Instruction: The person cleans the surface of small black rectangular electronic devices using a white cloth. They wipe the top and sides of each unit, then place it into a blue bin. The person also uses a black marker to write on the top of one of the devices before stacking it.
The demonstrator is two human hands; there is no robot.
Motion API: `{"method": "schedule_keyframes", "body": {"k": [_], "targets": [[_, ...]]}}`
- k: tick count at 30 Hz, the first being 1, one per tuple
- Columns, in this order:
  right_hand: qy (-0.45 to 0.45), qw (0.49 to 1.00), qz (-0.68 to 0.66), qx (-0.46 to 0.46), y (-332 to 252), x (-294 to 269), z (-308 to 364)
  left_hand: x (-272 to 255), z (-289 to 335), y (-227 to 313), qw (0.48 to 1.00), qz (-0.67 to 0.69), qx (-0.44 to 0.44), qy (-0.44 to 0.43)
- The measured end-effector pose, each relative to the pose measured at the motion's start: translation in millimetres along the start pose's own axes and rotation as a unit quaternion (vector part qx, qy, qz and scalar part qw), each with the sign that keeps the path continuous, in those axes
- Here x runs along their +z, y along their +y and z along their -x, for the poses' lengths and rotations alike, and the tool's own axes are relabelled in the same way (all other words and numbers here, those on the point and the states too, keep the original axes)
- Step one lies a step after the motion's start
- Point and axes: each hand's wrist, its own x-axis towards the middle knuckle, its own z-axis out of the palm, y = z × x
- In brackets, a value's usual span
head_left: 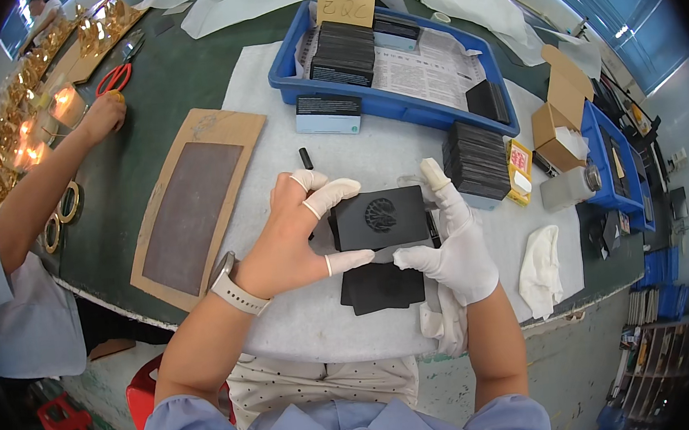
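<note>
A flat black rectangular plate point(402, 217) with a round raised emblem lies between my hands, face up. My left hand point(284, 228), with white finger cots and a wristwatch, grips its left end, index finger at the far edge and thumb at the near edge. My right hand point(460, 250), in a white glove, is around the right end with thumb and index finger spread wide; whether it touches the plate I cannot tell. Just below, several black plates point(379, 287) lie overlapping on the white sheet point(289, 334). A black pen point(305, 159) lies beyond my left hand.
A blue tray point(409, 111) holds stacked black plates. Another stack point(475, 162) stands right, beside a yellow box point(518, 169), a bottle point(568, 189) and a white cloth point(540, 271). Left lies a cardboard-backed dark sheet point(193, 212); a co-worker's hand point(106, 114) is near red-handled scissors point(115, 78).
</note>
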Motion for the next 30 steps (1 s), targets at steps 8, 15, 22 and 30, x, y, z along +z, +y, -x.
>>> {"method": "schedule_keyframes", "body": {"k": [8,15,22,30], "targets": [[0.148,0.973,0.014,0.175,-33,27,-3,20,4,20,0.987,-0.122,0.076,0.071],[0.186,0.974,-0.08,0.097,-13,7,-2,21,3,15,0.99,-0.117,0.07,0.039],[0.182,0.966,-0.09,0.16,-16,1,-1,5,4,12,0.992,-0.12,-0.019,-0.031],[0.19,0.962,-0.062,0.184,-18,-1,-2,-2,4,13,0.984,-0.148,-0.061,-0.083]]}}
